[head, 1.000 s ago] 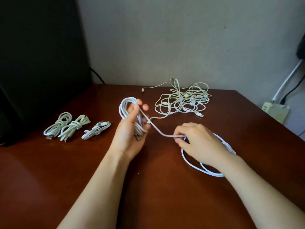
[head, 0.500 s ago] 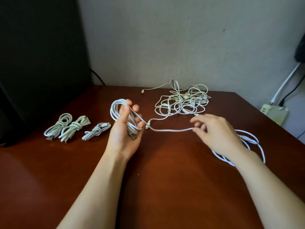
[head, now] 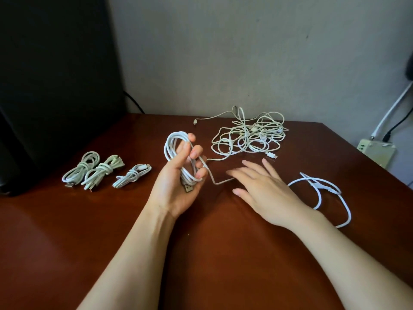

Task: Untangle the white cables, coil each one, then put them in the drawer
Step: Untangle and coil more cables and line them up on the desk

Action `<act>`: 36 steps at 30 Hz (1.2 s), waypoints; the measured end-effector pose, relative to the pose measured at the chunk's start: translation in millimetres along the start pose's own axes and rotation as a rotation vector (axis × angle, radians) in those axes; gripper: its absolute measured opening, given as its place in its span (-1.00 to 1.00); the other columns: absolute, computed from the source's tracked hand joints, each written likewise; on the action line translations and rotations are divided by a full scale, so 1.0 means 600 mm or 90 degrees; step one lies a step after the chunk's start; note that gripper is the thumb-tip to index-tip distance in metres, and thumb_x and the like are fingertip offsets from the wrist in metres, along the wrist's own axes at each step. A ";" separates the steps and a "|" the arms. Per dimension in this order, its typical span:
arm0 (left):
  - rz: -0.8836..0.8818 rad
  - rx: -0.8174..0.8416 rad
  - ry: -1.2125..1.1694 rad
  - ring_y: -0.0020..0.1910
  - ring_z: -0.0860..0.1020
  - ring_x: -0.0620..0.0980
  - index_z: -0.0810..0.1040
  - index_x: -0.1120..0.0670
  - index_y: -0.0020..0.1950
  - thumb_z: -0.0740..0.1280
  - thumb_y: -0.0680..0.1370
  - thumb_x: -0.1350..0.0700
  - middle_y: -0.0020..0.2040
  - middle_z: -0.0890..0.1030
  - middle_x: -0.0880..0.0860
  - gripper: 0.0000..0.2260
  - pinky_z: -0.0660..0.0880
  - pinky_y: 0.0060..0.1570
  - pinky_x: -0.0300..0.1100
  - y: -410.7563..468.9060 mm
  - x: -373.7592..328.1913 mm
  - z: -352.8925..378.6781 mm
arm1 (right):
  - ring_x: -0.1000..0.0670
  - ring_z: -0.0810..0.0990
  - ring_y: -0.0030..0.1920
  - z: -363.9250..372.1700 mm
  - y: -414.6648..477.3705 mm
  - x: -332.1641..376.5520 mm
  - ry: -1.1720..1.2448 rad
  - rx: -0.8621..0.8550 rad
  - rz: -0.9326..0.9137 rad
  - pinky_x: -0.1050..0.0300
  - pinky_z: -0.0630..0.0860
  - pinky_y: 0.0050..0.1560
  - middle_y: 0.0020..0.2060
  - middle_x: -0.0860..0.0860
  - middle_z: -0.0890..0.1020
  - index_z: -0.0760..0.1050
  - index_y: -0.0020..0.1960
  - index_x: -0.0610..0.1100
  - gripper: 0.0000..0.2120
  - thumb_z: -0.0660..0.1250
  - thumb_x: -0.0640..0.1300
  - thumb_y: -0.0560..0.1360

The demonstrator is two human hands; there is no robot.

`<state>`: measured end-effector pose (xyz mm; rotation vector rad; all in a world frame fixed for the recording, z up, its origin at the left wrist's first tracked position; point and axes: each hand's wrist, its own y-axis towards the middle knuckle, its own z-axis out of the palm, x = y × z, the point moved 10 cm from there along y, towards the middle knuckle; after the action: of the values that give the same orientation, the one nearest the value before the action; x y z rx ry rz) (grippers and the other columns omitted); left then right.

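The left hand is gripping a half-wound white coil at the centre of the surface. The right hand, at three o'clock, is lying open, grasping nothing. The tangled cables are lying at one o'clock, three bundles at nine.

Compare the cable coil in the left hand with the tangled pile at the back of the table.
The coil is held up off the table in the left hand, while the tangled pile lies on it untouched. The coil's loops run together in one tidy oval, but the pile's loops cross in every direction. The coil is compact and the pile sprawls wider. Both are thin pale cable with a plug end showing.
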<state>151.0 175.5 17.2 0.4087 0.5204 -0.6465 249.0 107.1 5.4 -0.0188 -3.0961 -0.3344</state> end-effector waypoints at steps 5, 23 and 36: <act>-0.001 -0.034 -0.002 -0.42 0.26 -0.17 0.49 0.03 0.04 0.20 0.51 0.12 -0.37 0.37 -0.07 -0.85 0.22 -0.48 -0.36 0.003 -0.002 -0.010 | 0.07 0.38 0.21 -0.016 0.003 0.008 0.025 -0.071 -0.031 0.10 0.01 0.48 -0.03 0.16 0.40 0.41 0.06 0.01 -0.86 0.14 0.03 0.61; 0.081 -0.175 0.372 -0.38 0.37 -0.13 0.51 0.05 0.11 0.14 0.64 0.23 -0.34 0.37 -0.02 -0.81 0.38 -0.34 -0.25 0.003 -0.016 -0.042 | -0.01 0.50 -0.33 -0.128 -0.040 0.077 0.028 -0.353 -0.248 0.05 0.48 -0.40 -0.35 0.02 0.53 0.58 -0.19 -0.12 -0.82 0.31 -0.05 0.51; -0.129 0.090 0.585 -0.27 0.58 -0.34 0.54 0.03 0.00 0.06 0.64 -0.03 -0.21 0.69 -0.06 -0.71 0.49 -0.21 -0.41 -0.018 0.082 0.023 | 0.25 0.42 -0.29 -0.143 -0.039 0.043 0.284 -0.385 -0.193 0.48 0.29 -0.19 -0.27 0.24 0.47 0.63 -0.15 -0.18 -0.79 0.34 -0.04 0.48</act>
<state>182.1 137.7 -2.1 0.7974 1.4065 -0.6713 225.3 66.1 85.3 0.4462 -2.4453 -1.0955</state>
